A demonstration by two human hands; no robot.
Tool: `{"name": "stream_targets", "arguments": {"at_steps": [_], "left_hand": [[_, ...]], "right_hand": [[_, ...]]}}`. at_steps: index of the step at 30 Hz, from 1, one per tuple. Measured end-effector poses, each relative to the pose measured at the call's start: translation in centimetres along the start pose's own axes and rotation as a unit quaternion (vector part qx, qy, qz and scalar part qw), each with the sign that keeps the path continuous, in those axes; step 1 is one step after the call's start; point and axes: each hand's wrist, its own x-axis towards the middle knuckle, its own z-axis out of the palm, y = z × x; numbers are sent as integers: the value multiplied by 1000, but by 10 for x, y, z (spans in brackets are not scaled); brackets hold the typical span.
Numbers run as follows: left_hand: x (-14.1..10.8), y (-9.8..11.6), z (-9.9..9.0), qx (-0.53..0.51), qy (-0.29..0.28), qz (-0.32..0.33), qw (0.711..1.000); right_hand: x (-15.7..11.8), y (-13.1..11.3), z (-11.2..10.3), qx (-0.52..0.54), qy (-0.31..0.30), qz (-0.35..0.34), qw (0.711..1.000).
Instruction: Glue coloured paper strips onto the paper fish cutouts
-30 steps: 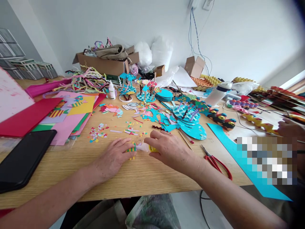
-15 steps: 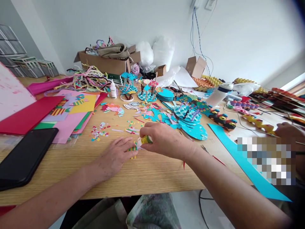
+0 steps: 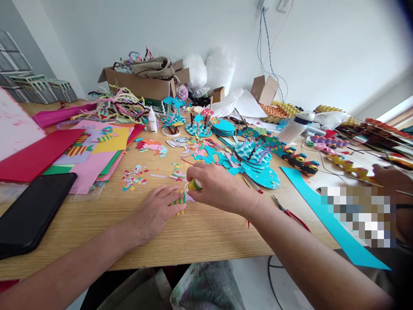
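My left hand [image 3: 158,211] lies with fingers stretched out, its fingertips pressing on a small paper fish [image 3: 179,199] with green and yellow stripes. Part of the fish is hidden beneath the fingers. Just right of it, my right hand [image 3: 214,189] is wrapped round a small glue bottle [image 3: 195,185] with a yellow-green body. The bottle is tilted, its white tip down near the lilac tail of the fish. Beyond my hands lie thin paper strips [image 3: 177,176], and to the left a scatter of tiny coloured paper bits [image 3: 133,178].
A black phone [image 3: 35,213] and coloured paper sheets [image 3: 111,170] lie on the left. Turquoise wavy paper pieces [image 3: 254,157] are stacked beyond my right hand. Red-handled pliers [image 3: 292,213] and a turquoise strip [image 3: 322,219] lie to the right, near another person's hand [image 3: 392,178].
My right hand has shifted slightly left and up, and the glue bottle is turned more upright. The red-handled pliers show more fully past my forearm. My left hand stays put.
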Motion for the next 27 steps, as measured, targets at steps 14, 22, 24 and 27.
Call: {"name": "stream_targets", "arguments": {"at_steps": [14, 22, 24, 27], "left_hand": [[0, -1, 1, 3, -1, 2, 1000], [-1, -2, 2, 4, -7, 9, 1000], [-1, -1, 2, 5, -5, 4, 1000], [-1, 0, 1, 0, -7, -3, 1000]], "right_hand": [[-5, 0, 3, 25, 19, -4, 1000], [-8, -1, 0, 40, 1, -10, 999], [-7, 0, 0, 36, -1, -6, 999], [-6, 1, 0, 25, 0, 7, 1000]]}}
